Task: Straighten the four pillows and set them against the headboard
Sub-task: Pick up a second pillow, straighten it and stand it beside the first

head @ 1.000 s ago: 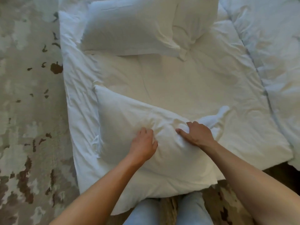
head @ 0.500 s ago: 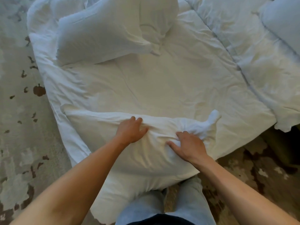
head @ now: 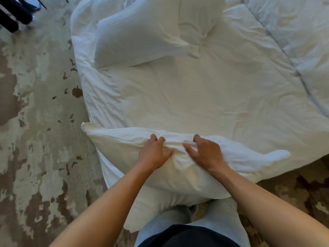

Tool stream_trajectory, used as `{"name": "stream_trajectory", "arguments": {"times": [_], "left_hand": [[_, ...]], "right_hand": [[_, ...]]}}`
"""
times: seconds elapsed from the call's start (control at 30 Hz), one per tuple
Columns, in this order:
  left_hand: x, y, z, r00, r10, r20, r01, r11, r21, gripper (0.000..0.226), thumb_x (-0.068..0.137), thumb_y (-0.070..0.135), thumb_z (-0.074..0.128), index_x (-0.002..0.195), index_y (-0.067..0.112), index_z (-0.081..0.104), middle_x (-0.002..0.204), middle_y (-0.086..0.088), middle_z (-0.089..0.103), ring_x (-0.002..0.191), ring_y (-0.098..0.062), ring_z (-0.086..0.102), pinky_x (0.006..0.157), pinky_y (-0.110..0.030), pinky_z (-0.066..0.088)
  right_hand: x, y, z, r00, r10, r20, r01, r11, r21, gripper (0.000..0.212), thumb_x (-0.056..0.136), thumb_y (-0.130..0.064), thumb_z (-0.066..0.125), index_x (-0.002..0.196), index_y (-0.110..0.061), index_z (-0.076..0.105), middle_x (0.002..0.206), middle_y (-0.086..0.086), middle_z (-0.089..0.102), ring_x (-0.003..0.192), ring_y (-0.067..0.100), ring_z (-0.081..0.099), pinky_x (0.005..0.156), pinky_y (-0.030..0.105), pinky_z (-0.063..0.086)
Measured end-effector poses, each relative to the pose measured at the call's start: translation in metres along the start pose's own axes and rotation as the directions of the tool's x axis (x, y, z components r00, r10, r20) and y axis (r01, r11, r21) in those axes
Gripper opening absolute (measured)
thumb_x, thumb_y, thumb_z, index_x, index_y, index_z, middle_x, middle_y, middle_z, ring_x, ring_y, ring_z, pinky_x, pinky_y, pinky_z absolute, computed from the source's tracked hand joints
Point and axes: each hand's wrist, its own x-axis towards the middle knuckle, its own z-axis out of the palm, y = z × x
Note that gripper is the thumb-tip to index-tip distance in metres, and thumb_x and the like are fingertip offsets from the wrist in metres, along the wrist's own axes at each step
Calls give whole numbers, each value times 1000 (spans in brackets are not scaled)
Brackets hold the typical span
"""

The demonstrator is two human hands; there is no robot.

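A white pillow [head: 115, 145] lies across the near edge of the bed, tipped up toward me. My left hand [head: 154, 154] and my right hand [head: 204, 154] both grip its bunched top edge, close together near the middle. A loose flap of its case [head: 272, 155] trails off to the right. Two more white pillows lie at the far side of the bed: a large one [head: 138, 38] and another [head: 197, 16] overlapping its right end. No headboard is in view.
The bed's white sheet [head: 204, 97] spreads between the pillows, with a folded white duvet [head: 292, 32] at the right. A mottled grey and brown rug [head: 35, 122] covers the floor on the left. Dark furniture legs [head: 14, 13] stand at the top left.
The near pillow has been pulled up on edge toward me. Both hands slid to its top edge, gripped it, and now sit closer together. The view shifted back from the bed.
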Motion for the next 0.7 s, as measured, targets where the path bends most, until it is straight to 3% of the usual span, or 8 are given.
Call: {"name": "stream_trajectory", "arguments": {"times": [0.1, 0.27, 0.4, 0.53, 0.63, 0.7], "left_hand": [[-1, 8, -5, 999, -29, -37, 29, 1000, -6, 49, 92, 56, 53, 127, 22, 53, 121, -2, 47, 97, -31, 64, 68, -36, 47], [2, 34, -24, 997, 46, -58, -48, 998, -28, 26, 97, 40, 49, 113, 20, 56, 112, 0, 50, 88, -29, 62, 65, -36, 45], [3, 60, -44, 996, 78, -38, -80, 996, -43, 22, 95, 45, 51, 93, 24, 58, 97, 4, 54, 88, -24, 59, 68, -35, 46], [-3, 91, -70, 987, 123, -101, -136, 982, -133, 34, 92, 44, 60, 67, 24, 48, 73, 7, 56, 77, -24, 59, 59, -33, 39], [-5, 127, -85, 970, 185, -157, -213, 959, -186, 37, 93, 43, 61, 65, 21, 48, 64, 4, 57, 69, -22, 58, 54, -31, 39], [-3, 155, -87, 958, 233, -169, -265, 944, -196, 35, 95, 43, 59, 71, 19, 53, 66, 2, 59, 69, -23, 60, 58, -32, 46]], "right_hand": [[-9, 5, -10, 998, -56, -22, 57, 998, 41, 54, 94, -74, 40, 73, -25, 40, 54, -6, 46, 52, 28, 52, 52, 32, 32], [-11, 9, -56, 996, -57, -62, 65, 988, 138, 56, 94, -68, 47, 62, -26, 29, 47, -6, 36, 44, 16, 38, 45, 29, 24], [-14, 8, -102, 996, -85, -18, 87, 989, 123, 52, 96, -56, 60, 64, -22, 37, 52, -5, 42, 53, 24, 44, 52, 32, 30], [-20, 10, -158, 995, -75, -58, 81, 991, 103, 56, 99, -51, 64, 61, -23, 33, 52, -5, 41, 56, 26, 44, 54, 34, 32], [-19, 25, -203, 987, -65, -148, 75, 995, 59, 57, 97, -52, 66, 62, -19, 35, 54, -5, 44, 58, 28, 51, 53, 35, 37], [-18, 44, -226, 981, -14, -193, 25, 998, 55, 58, 95, -56, 66, 63, -17, 38, 57, -4, 48, 61, 28, 55, 55, 38, 41]]}}
